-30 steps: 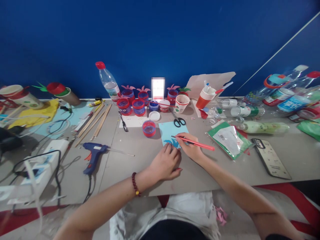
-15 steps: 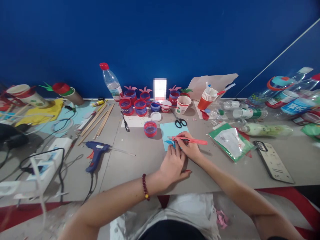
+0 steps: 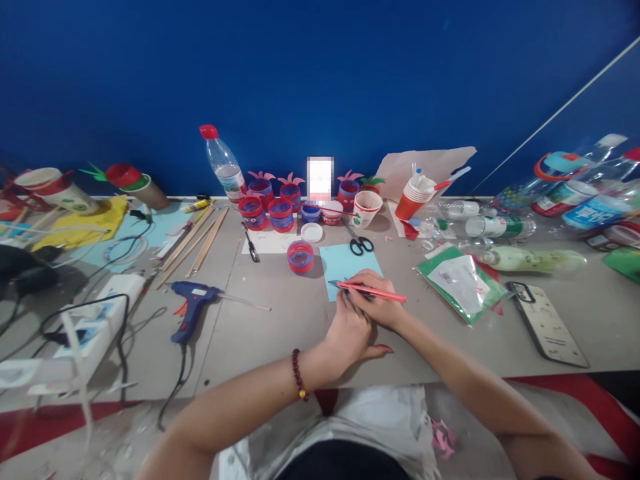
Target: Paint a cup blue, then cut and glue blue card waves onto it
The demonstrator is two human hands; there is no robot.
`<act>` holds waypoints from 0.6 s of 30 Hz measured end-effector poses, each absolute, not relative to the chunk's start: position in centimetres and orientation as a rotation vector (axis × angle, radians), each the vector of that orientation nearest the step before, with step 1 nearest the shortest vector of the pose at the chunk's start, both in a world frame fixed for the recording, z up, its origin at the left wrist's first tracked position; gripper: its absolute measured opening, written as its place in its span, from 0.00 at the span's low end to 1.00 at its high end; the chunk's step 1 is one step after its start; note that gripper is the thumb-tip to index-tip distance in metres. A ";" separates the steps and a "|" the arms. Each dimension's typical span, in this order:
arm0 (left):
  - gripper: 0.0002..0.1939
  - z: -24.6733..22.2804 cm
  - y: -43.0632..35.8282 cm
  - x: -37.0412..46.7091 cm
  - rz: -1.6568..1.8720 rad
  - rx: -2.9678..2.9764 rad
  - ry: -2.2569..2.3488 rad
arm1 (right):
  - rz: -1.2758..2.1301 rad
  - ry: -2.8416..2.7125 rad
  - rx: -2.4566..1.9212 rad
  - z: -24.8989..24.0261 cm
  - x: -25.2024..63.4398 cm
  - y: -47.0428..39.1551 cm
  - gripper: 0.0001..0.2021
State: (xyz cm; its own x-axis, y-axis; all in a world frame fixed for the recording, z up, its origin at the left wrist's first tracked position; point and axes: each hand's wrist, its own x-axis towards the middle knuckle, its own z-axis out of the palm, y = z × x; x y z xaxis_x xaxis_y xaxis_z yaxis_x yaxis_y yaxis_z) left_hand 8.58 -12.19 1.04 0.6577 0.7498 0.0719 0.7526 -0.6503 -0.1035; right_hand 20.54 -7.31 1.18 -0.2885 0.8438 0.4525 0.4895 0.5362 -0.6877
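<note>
My right hand [image 3: 376,298] is closed round a red craft knife [image 3: 376,291], its blade tip pointing left, low over the light blue sheet of paper [image 3: 345,259]. My left hand [image 3: 349,333] lies palm down at the lower edge of that sheet, fingers stretched forward and thumb out to the right. Its fingertips are partly covered by my right hand. A scrap of darker blue paper [image 3: 336,283] shows by the blade; the hands hide most of it. Black-handled scissors [image 3: 361,245] lie at the sheet's top edge. To the left stands a red and purple ring-shaped cup [image 3: 301,259].
A blue glue gun [image 3: 194,310] and a white power strip [image 3: 95,340] with cables lie left. Several decorated cups [image 3: 281,215] stand by the wall, near a paint pot lid [image 3: 312,233]. A green packet [image 3: 460,283], phone [image 3: 547,325] and plastic bottles [image 3: 537,259] lie right.
The craft knife has shifted a little left and down and now tilts more. My right hand has moved further over my left fingers, covering more of the darker blue paper.
</note>
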 end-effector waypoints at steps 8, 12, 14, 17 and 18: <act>0.56 0.4 -12.2 8.9 -0.066 -2.743 -1.296 | 0.544 -2.004 -1.079 0.3 20.9 -7.1 0.08; 0.56 0.5 -12.1 8.9 -0.067 -2.748 -1.281 | 0.522 -2.038 -1.095 0.4 20.9 -7.1 0.08; 0.56 0.4 -12.1 8.9 -0.076 -2.753 -1.286 | 0.518 -2.056 -1.089 0.5 20.9 -7.2 0.09; 0.57 0.3 -12.1 8.9 -0.090 -2.765 -1.299 | 0.519 -2.067 -1.098 0.5 21.0 -7.1 0.09; 0.57 0.3 -12.1 8.9 -0.093 -2.770 -1.302 | 0.514 -2.073 -1.104 0.5 21.0 -7.1 0.09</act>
